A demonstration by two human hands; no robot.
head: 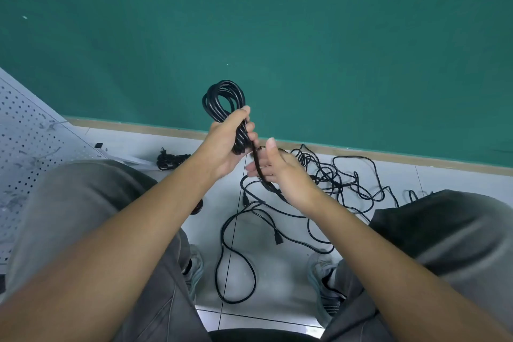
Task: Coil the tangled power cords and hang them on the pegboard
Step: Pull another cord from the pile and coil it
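My left hand (225, 141) grips a coil of black power cord (222, 100) whose loops stand up above the fist. The cord's free end (259, 168) runs down from the coil across my right hand (283, 175), which is open with the fingers straight and the cord lying against the palm. Below and to the right, a tangle of black cords (327, 175) lies on the white tiled floor, with one long loop (236, 272) between my feet. The white pegboard (30, 141) leans at the left edge.
A small bundle of black cord (169, 159) lies on the floor by the pegboard's base. A green wall (277, 22) with a tan skirting strip stands ahead. My knees in grey trousers flank the cords, and my shoes (324, 286) rest on the tiles.
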